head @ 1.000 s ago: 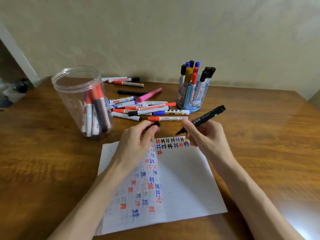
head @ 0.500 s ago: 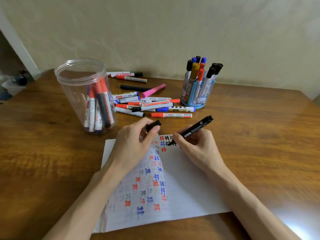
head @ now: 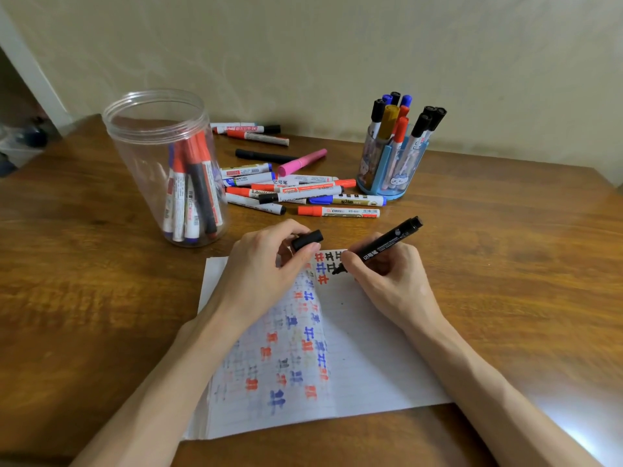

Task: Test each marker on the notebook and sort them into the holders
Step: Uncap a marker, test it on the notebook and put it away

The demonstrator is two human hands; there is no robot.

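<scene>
A notebook (head: pixel 364 358) lies open on the wooden table, covered with red, blue and black test marks. My right hand (head: pixel 387 281) grips an uncapped black marker (head: pixel 384 242), its tip on the page near the top marks. My left hand (head: pixel 266 267) rests on the notebook and pinches the marker's black cap (head: pixel 307 239). A clear plastic jar (head: pixel 168 170) at the left holds several markers. A blue pen holder (head: pixel 391 163) at the back right holds several more. Loose markers (head: pixel 303 190) lie between them.
More markers (head: pixel 253 131) lie near the wall behind the jar. A pink marker (head: pixel 301 162) and a black one (head: pixel 263 155) lie behind the pile. A doorway opens at the far left. Bright glare marks the table's lower right corner.
My right hand lowered the black marker from above the table to the page, tip now on the paper. My left hand kept the cap and stayed on the notebook. The view shifted slightly.
</scene>
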